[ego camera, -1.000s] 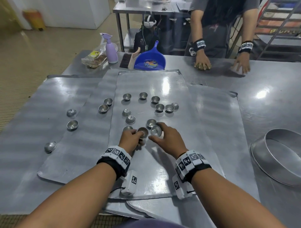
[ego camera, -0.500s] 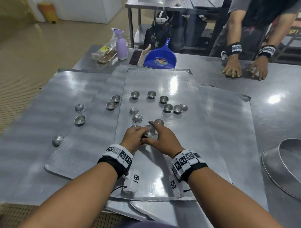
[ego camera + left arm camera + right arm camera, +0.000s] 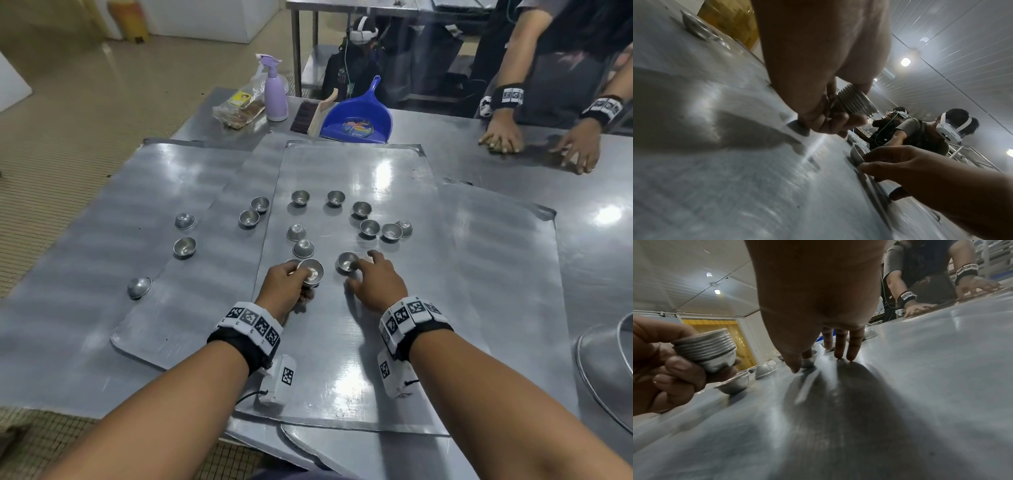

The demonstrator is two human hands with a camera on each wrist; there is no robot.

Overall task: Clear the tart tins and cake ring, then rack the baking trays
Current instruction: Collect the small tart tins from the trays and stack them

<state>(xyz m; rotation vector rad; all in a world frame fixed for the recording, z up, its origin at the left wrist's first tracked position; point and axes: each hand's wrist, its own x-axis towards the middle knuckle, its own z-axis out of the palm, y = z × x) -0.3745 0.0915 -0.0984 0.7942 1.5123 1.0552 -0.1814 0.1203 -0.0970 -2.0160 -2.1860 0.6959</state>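
Steel table (image 3: 513,144): overlapping baking trays (image 3: 359,342) lying flat on it, loose tart tins (image 3: 300,197) sitting scattered across them. Left hand (image 3: 282,284): gripping a nested stack of tins (image 3: 311,272) just above the centre tray. Right hand (image 3: 375,281): fingers lying straight, tips touching the tray, thumb and forefinger flanking a single tin (image 3: 347,262). Cake ring (image 3: 599,356): resting at the table's right edge

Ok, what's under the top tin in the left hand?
More tart tins nested in a stack, their rims showing below the top tin. The left hand grips the stack; its fingers partly cover the lowest tin, so the count is unclear.
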